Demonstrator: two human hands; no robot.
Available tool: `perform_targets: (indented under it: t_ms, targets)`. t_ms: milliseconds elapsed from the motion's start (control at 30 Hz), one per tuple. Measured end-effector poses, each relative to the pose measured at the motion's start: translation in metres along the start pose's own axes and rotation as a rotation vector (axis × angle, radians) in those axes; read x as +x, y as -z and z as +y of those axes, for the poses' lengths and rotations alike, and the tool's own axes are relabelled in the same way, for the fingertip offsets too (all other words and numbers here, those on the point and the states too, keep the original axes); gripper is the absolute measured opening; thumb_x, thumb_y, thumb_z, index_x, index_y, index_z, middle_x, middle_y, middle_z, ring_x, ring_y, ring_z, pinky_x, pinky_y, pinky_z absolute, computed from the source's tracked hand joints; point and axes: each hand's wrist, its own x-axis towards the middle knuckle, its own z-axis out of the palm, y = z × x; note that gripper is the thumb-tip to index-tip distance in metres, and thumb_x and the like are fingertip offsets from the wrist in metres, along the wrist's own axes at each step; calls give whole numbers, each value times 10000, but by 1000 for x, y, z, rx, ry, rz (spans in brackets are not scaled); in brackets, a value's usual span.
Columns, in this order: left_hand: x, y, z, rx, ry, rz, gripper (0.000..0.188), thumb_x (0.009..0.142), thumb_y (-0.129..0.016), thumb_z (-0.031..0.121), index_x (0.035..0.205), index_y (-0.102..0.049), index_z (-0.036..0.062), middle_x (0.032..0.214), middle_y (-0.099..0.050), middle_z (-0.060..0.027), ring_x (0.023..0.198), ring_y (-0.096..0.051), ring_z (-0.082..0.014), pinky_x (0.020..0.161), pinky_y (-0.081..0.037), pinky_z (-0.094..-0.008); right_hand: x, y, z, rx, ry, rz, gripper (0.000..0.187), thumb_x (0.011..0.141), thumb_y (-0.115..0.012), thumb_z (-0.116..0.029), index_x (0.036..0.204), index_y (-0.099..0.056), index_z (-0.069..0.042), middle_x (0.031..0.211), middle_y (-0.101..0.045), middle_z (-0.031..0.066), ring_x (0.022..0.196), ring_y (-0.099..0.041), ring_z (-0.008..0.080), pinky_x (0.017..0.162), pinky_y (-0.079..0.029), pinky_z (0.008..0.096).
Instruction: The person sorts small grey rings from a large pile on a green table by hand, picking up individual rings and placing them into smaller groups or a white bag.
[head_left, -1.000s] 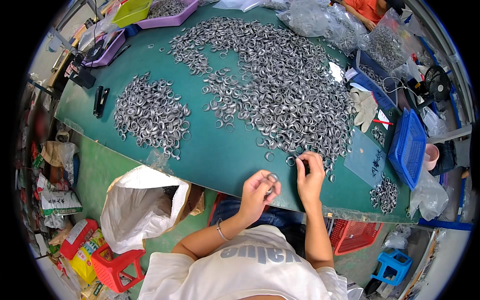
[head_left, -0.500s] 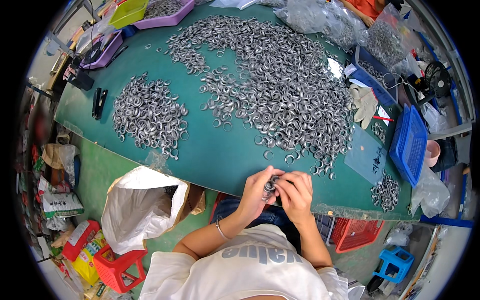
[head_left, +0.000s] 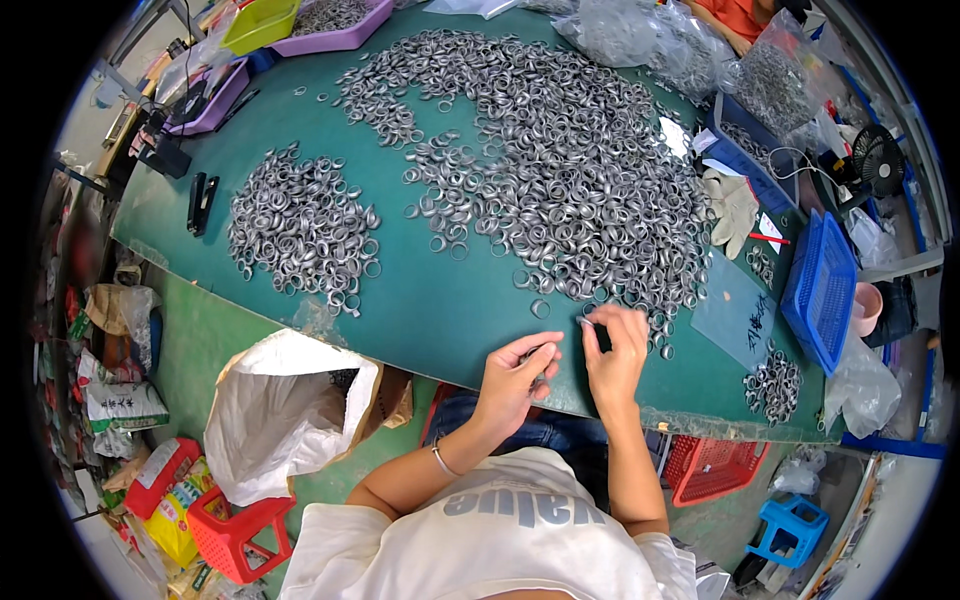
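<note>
The fingers of the right hand (head_left: 615,352) reach down at the near edge of the main pile (head_left: 600,190), thumb and forefinger close together with a ring (head_left: 584,321) at their tips; whether they pinch it or only touch it, I cannot tell. Left of them and a little nearer the body, the fingers of the left hand (head_left: 512,385) curl in with the thumb across, closed about grey rings (head_left: 534,352); only a dark sliver shows, so the count is hidden.

Just ahead of the gap between both sets of fingers lies a loose ring (head_left: 540,309), flat on the green surface (head_left: 430,320). The main pile spreads from the right fingertips forward, well past them. Ahead and to the left of the left fingers sits a smaller pile (head_left: 300,220), with a stapler (head_left: 202,203) beyond it.

Right of the right fingers come a clear sheet (head_left: 735,315), a small cluster (head_left: 772,388) of rings and a blue basket (head_left: 820,290); ahead of the sheet lie a glove (head_left: 730,212) and a red pen (head_left: 768,238). Left of the left fingers, past the surface's near edge, a white-lined sack (head_left: 245,420) gapes.
</note>
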Motion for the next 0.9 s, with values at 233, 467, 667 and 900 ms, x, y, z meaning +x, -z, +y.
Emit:
perform_targets:
  t_ms: [233,467,667,900]
  targets:
    - [3,-1,-1,154,-40,-61,272,903,-599,176,1114,-597,5,852,-603,-20,744,-548,-68,519,-436,-194,-19,13,-30,225,-73,-65,131,698,-687,46,799,-627,-13,807,-607,97,709,-583,246,621,-456,341]
    - [6,2,2,17,113,-187,285,922,-566,207,1115,-585,-2,835,-611,-32,656,-531,-61,492,-421,-181,-5,30,-41,368,-65,-215,168,710,-670,76,866,-642,21,865,-624,130,735,-612,240,672,-495,314]
    - [8,7,13,-22,96,-172,226,898,-565,162,1079,-591,29,830,-618,-72,626,-544,-89,442,-373,-188,27,22,-3,258,-54,-103,192,737,-619,86,907,-665,10,877,-624,128,817,-592,274,735,-467,344]
    - [0,-1,19,106,138,-168,224,888,-583,183,1048,-595,26,886,-643,-107,691,-616,-139,500,-444,-209,40,-1,12,-129,79,-161,168,721,-661,-21,888,-649,-24,803,-559,85,804,-521,261,723,-377,361]
